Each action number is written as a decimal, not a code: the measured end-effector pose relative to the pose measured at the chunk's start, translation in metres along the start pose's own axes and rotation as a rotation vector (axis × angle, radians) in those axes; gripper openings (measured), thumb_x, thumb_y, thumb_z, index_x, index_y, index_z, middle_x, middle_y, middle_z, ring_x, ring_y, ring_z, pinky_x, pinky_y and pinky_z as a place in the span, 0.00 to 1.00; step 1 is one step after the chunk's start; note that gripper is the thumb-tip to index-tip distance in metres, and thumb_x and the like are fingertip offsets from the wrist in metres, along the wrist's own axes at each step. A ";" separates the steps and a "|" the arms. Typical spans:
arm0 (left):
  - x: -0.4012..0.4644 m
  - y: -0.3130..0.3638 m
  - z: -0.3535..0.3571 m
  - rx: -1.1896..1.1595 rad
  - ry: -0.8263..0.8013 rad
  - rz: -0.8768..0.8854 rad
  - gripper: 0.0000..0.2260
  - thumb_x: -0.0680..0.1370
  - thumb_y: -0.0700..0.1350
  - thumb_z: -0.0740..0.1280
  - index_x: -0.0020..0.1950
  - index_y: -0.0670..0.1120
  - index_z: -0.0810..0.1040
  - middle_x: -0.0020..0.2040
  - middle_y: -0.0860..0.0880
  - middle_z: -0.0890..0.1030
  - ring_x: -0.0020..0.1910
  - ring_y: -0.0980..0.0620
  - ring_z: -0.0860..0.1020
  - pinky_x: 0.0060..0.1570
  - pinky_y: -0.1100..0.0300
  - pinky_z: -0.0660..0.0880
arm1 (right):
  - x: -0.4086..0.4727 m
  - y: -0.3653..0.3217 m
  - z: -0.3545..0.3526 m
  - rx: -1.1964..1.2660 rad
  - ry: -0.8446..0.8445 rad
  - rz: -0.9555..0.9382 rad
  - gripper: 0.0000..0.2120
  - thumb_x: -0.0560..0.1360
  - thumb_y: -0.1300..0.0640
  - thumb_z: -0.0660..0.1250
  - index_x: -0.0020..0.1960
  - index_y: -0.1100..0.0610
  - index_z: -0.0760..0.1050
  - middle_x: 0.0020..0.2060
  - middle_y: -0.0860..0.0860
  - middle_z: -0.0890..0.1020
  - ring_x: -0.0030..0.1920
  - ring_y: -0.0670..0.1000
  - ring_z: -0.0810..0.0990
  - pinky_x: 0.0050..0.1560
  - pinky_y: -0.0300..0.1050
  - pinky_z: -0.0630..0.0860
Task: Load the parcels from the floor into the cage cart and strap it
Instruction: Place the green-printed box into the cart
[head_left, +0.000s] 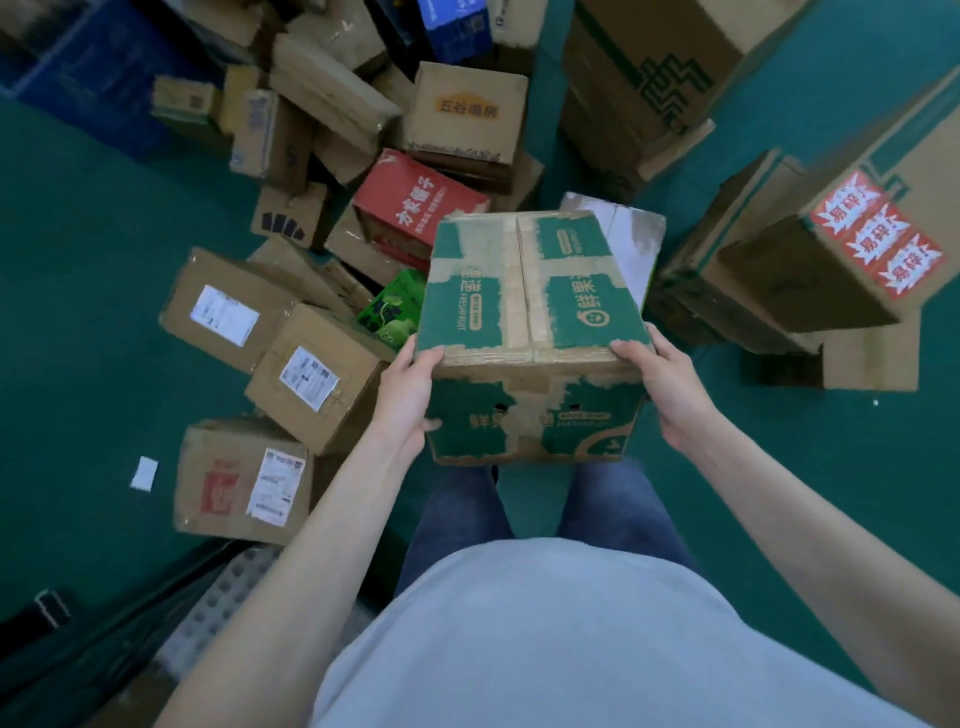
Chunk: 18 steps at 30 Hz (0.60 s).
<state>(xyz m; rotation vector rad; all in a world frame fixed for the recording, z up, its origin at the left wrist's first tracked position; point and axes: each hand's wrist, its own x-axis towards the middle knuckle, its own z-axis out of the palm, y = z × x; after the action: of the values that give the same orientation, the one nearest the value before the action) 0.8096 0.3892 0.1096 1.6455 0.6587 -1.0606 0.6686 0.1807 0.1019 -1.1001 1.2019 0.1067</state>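
Held box in the middle, parcels heaped on the floor to the left, ahead and to the right.

The box (530, 332) is up off the floor (78, 270) in front of the person, above their legs (613, 499), with the left hand (410, 400) on its left side and the right hand (670, 389) on its right side. Just beside the left hand lie three labelled parcels (317, 376) in a row running toward the person. Ahead of the box a heap of parcels (363, 130) spreads up and left, one printed carton (415, 205) just behind the box's far left corner. To the right stand stacked cartons (831, 270), with a tall stack (649, 78) farther back. A slip of paper (144, 473) lies alone on the floor at far left.
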 end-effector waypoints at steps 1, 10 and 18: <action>-0.006 -0.005 0.004 -0.030 0.008 0.005 0.14 0.82 0.47 0.62 0.66 0.60 0.74 0.54 0.57 0.79 0.56 0.54 0.76 0.61 0.39 0.68 | -0.001 -0.002 -0.006 -0.026 -0.016 0.000 0.11 0.79 0.58 0.66 0.53 0.42 0.71 0.40 0.35 0.82 0.38 0.36 0.81 0.37 0.32 0.74; -0.083 -0.096 0.062 -0.369 0.190 0.015 0.13 0.82 0.46 0.62 0.64 0.60 0.78 0.58 0.54 0.81 0.57 0.53 0.76 0.61 0.40 0.71 | -0.020 -0.021 -0.077 -0.342 -0.259 -0.033 0.13 0.79 0.55 0.66 0.47 0.35 0.74 0.49 0.44 0.85 0.52 0.51 0.82 0.56 0.52 0.78; -0.149 -0.195 0.085 -0.627 0.328 -0.063 0.16 0.82 0.47 0.63 0.69 0.58 0.74 0.66 0.52 0.75 0.65 0.49 0.70 0.65 0.32 0.66 | -0.053 -0.009 -0.090 -0.601 -0.432 -0.028 0.10 0.79 0.55 0.65 0.59 0.45 0.77 0.52 0.53 0.84 0.53 0.57 0.83 0.53 0.56 0.81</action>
<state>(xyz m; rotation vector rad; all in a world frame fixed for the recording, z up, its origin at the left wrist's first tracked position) 0.5527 0.3839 0.1444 1.2505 1.1332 -0.5378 0.5893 0.1354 0.1538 -1.5157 0.7729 0.6842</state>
